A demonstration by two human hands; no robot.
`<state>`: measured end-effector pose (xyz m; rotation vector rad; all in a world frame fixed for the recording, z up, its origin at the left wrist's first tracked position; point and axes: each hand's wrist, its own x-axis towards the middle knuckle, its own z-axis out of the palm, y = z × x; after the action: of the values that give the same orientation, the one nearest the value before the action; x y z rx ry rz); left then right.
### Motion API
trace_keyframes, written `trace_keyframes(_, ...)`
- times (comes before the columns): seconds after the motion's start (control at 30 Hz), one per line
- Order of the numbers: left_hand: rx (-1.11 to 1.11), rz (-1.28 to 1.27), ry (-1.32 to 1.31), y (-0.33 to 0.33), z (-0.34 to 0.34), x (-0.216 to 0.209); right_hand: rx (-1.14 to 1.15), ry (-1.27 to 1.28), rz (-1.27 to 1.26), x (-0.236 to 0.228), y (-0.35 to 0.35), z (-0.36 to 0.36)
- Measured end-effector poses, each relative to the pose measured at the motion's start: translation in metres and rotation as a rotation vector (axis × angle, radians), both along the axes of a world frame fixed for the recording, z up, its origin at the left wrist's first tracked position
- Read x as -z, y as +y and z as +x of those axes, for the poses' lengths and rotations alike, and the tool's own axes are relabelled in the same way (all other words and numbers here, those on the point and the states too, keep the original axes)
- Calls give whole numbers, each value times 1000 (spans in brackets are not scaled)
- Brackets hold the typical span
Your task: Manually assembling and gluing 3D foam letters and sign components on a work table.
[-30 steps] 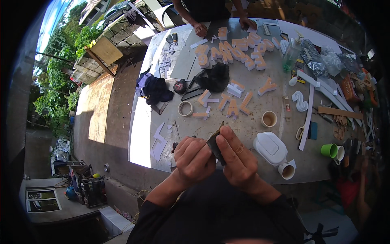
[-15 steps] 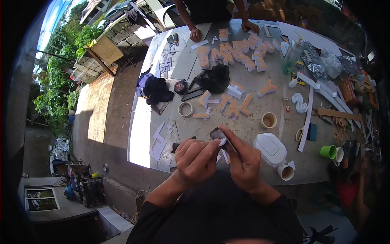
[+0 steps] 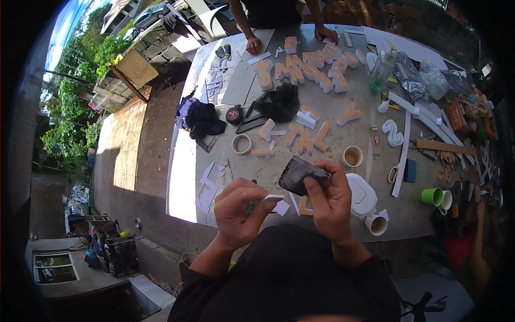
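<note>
Over the near edge of the table, my left hand (image 3: 237, 210) pinches a small white piece (image 3: 274, 198) between thumb and fingers; its exact shape is partly hidden by them. To its right, my right hand (image 3: 329, 206) grips a dark grey, flat sheet with a ragged edge, which looks like a piece of sandpaper (image 3: 298, 174). My thumb lies across the sheet's face. The sandpaper and the white piece are apart. Just beyond my hands lie several foam cut-out letters (image 3: 304, 147) with tan faces and white sides.
A tape roll (image 3: 242, 144), a paper cup (image 3: 352, 156) and a lidded white container (image 3: 362, 194) stand around my hands. A black mesh bag (image 3: 281, 102) and dark cloth (image 3: 198, 117) lie farther off. Across the table (image 3: 332, 129), another person's hands (image 3: 253, 45) rest near more letters.
My hands have moved apart. The sandpaper has come away from the white piece and now shows its broad face. My left hand has shifted slightly left and down with the piece.
</note>
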<state>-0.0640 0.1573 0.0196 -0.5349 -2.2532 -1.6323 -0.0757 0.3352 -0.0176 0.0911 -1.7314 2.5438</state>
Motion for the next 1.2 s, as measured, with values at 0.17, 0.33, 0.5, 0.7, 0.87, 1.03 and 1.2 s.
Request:
trace_keyframes(0.17,93,386,-277,-4,8,17,-213,168,208,7,9,-11)
trace_keyframes(0.33,106,493,-610,-1,20,28,73,195,415,6,-13,-4)
trace_keyframes(0.5,-248,653,-373,5,21,50,160,447,760,-3,-25,23)
trace_keyframes(0.7,-104,736,-378,15,40,61,66,404,1023,7,-47,30)
trace_keyframes(0.87,111,677,-319,-5,42,61,136,406,958,5,-63,39)
trace_keyframes(1.03,52,767,-433,-34,43,68,86,321,889,-7,-80,53)
trace_keyframes(1.2,-17,684,-505,-80,35,83,92,-155,463,-5,-79,65)
